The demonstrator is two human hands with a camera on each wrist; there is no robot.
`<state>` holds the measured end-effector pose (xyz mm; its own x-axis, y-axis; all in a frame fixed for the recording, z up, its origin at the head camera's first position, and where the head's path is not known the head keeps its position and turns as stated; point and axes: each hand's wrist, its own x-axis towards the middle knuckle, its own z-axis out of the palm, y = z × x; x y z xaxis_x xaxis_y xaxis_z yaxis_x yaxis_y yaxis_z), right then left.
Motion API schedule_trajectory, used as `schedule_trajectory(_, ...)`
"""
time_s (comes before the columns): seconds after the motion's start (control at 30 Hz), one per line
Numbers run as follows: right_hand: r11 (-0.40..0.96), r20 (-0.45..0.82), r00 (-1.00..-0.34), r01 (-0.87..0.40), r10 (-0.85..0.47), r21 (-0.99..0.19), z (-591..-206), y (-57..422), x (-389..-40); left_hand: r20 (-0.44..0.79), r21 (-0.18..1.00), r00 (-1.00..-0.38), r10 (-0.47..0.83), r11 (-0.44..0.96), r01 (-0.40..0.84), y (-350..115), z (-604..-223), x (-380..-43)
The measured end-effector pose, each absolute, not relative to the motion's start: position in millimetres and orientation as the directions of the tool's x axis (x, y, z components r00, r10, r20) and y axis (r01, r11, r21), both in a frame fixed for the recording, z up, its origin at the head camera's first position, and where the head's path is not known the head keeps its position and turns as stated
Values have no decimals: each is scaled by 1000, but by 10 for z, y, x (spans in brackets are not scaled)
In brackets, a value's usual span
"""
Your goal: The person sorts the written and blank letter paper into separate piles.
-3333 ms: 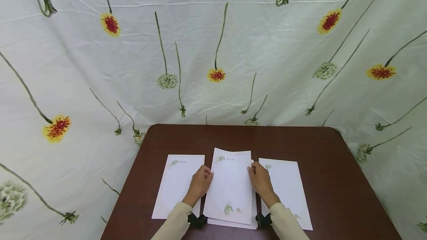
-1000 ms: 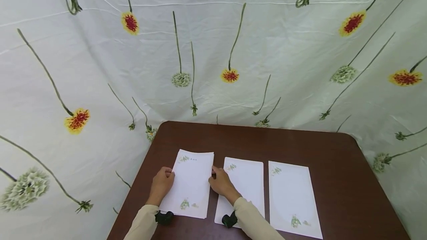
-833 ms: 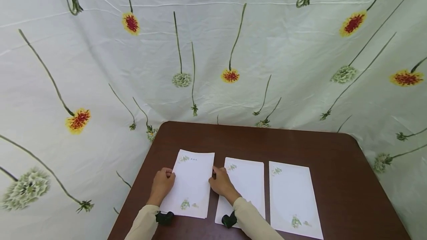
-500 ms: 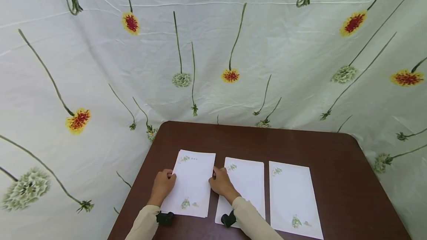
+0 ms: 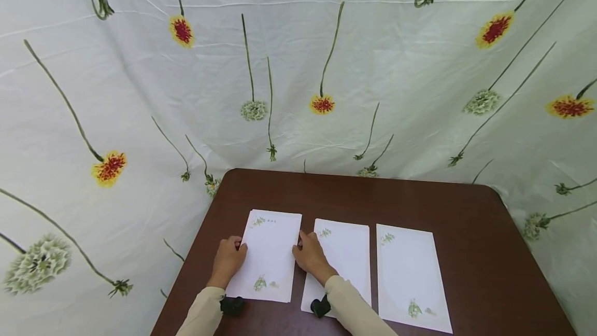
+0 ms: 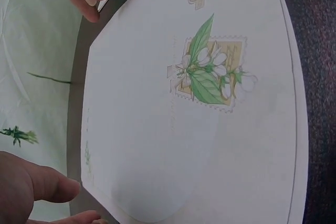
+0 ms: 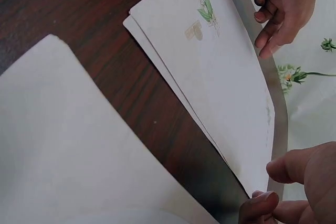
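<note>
White printed paper stack lies near the left edge of the worktop, a lower sheet showing past the top one. Left hand: fingers bent, thumb over, gripping its left long edge. Right hand: same hold, opposite edge. Middle sheet just beside, narrow wood strip between; right sleeve crosses it. Right sheet next; wider brown wood runs to the worktop's right edge.

Table: paper stack left, middle paper, right paper; cloth behind.
</note>
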<state>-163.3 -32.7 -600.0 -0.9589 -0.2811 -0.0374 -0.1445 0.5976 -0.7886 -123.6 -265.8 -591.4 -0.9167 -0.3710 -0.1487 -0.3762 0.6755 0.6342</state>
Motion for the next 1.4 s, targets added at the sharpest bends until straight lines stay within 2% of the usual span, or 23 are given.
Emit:
schedule_trajectory(0.17,590,11,-977,-137,-212,-795,-5992,-152,-1644,-96,649,-933,-346,689,-323,-2561,-5895,-1286)
schedule_trajectory(0.37,574,55,-990,-118,-127,-810,-5939,165,-1698,-52,674,-967,-248,706,-217,-2324,-5847,-1356)
schedule_trajectory(0.6,613,-8,-1000,3,-5,-790,-5925,564,-1759,8,696,-992,-127,712,-86,-2008,-5866,-1409)
schedule_trajectory(0.87,595,-105,-990,138,91,-792,-5877,1027,-1761,-20,723,-1000,10,690,-8,-1667,-5899,-1421)
schedule_trajectory(1.13,612,-205,-971,236,121,-755,-5919,1244,-1684,-43,730,-991,126,681,55,-1434,-5948,-1390)
schedule_trajectory(1.4,582,-288,-950,305,124,-754,-5932,1261,-1601,-56,740,-984,170,669,73,-1308,-5987,-1382)
